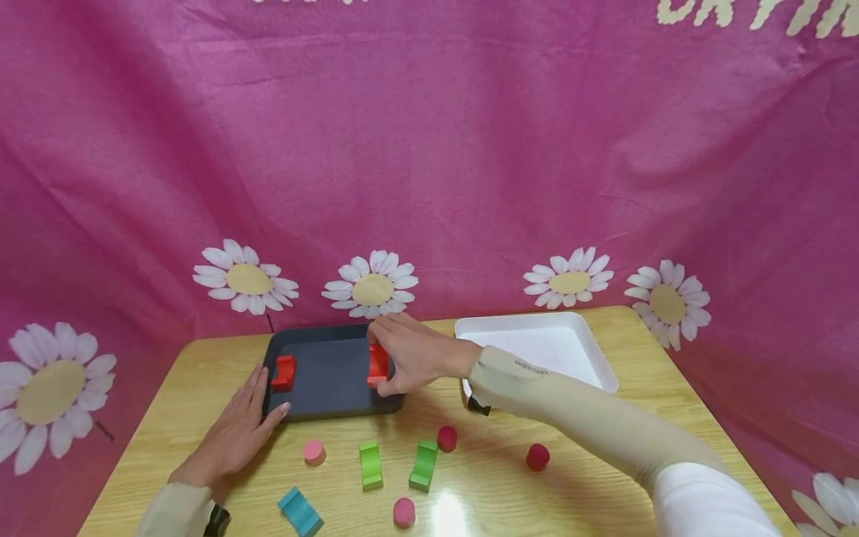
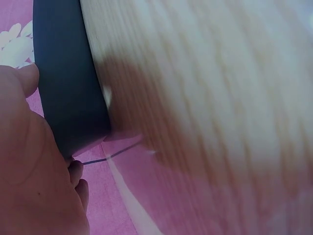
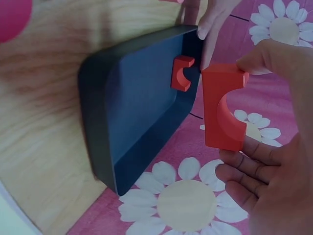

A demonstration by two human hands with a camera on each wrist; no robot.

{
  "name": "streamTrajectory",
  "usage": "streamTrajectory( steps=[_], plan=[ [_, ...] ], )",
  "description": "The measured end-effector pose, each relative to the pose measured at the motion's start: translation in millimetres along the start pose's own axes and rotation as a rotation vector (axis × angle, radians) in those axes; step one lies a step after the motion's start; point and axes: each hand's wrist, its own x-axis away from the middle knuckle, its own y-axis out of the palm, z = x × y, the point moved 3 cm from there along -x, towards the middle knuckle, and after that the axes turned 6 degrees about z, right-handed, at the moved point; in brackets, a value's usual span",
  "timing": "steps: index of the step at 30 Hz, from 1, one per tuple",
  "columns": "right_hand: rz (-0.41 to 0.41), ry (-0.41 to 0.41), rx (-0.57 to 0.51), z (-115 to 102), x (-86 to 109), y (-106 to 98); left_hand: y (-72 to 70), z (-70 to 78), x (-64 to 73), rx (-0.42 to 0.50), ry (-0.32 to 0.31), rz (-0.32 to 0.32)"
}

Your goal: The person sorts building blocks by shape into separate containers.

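My right hand [image 1: 416, 356] pinches a red arch block [image 3: 222, 107] between thumb and fingers, over the right end of the dark tray [image 1: 329, 410]. In the right wrist view the block's curved cutout faces the palm. A second red arch block [image 1: 285, 373] lies inside the tray near its left wall. My left hand [image 1: 235, 429] rests at the tray's left front corner, its fingers straight along the left side and its thumb by the front rim. The left wrist view shows this hand [image 2: 36, 147] against the tray's outer wall [image 2: 68, 73].
A white tray [image 1: 523, 322] stands at the back right, partly behind my right forearm. Nearer on the wooden table lie two green arch blocks [image 1: 370, 466], a blue arch block [image 1: 300, 512], a pink cylinder [image 1: 314, 452] and several darker pink-red cylinders [image 1: 537, 456]. A pink flowered cloth [image 1: 470, 186] hangs behind.
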Motion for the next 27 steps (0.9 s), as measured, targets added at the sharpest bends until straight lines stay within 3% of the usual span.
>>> streamTrajectory(
  steps=[16,27],
  plan=[
    [0.011,-0.023,-0.027,2,-45.8,4,-3.7,2.9,-0.1,-0.008,0.002,0.014],
    [-0.027,-0.033,-0.007,2,-71.2,32,-2.3,1.8,0.1,-0.02,-0.021,-0.004]
  ],
)
